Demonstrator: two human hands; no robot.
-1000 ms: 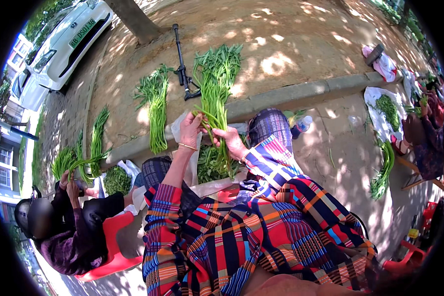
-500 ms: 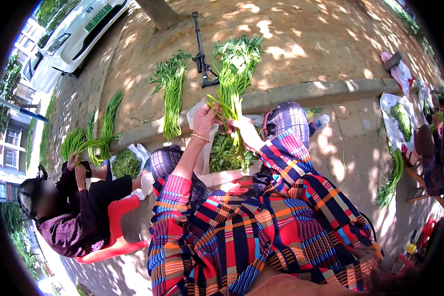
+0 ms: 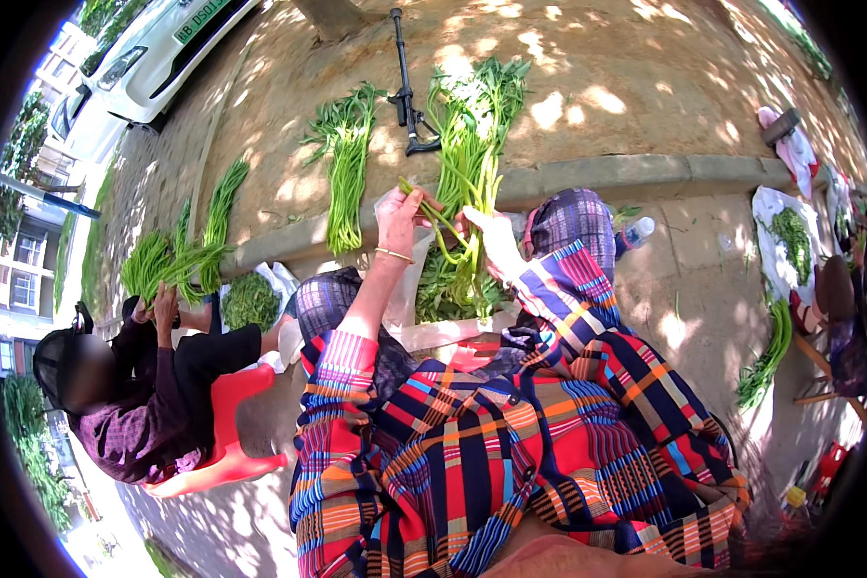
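Note:
My left hand (image 3: 402,222), with a bangle at its wrist, is closed around a few long green vegetable stems (image 3: 442,229) whose cut ends stick up past the thumb. Over to the right, my right hand (image 3: 492,243) is closed on the same stems, and their leafy ends hang down below it. Beneath both hands, a whitish plastic bag (image 3: 424,337) lies spread between my knees with leafy greens (image 3: 435,291) in it. Just beyond the hands, a large bundle of long-stemmed greens (image 3: 472,135) rests across the curb.
Left of that bundle lies a smaller one (image 3: 350,169), with a black cane (image 3: 404,87) beyond. At left, a person (image 3: 154,414) on a red stool (image 3: 229,433) handles greens (image 3: 154,265). A plastic bottle (image 3: 636,232) lies by my right knee; more greens (image 3: 767,356) lie far right.
The whole view has shifted slightly, so the scene sits a little farther right. Both hands keep hold of the stems, which now arc more openly between them.

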